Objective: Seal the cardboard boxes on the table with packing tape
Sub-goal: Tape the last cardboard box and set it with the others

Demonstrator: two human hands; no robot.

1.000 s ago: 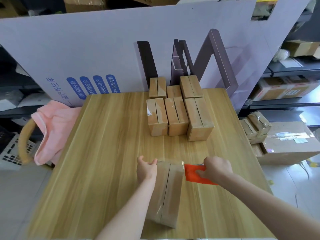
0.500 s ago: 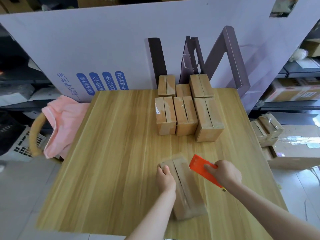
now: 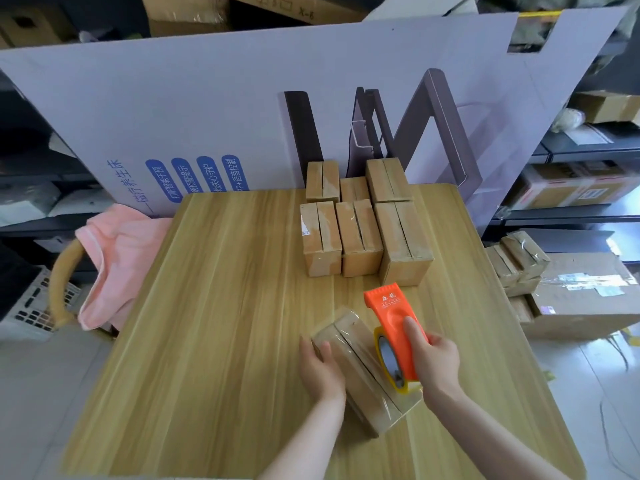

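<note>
Box (image 3: 356,372) lies diagonal on tabletop (image 3: 207,341), near-right part, betw. both hands. L hand (image 3: 320,370) holds its left edge, fingers (image 3: 306,346) down the side, thumb on top. R hand (image 3: 434,362) fingers curled round orange tape dispenser (image 3: 393,317), which sits vs. box's right side. Boxes group (image 3: 360,233) at far edge, near dispenser tip. Bare wood to the left; pink cloth (image 3: 117,258) hangs off left edge.

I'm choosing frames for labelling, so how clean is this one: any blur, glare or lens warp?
Head view: wide-angle warp bows the printed cardboard sheet and splays the table edges; head view: mildly soft overall, yet the orange tape dispenser has clean outlines; head view: sheen on the taped held box; head view: washed-out floor far right.
</note>
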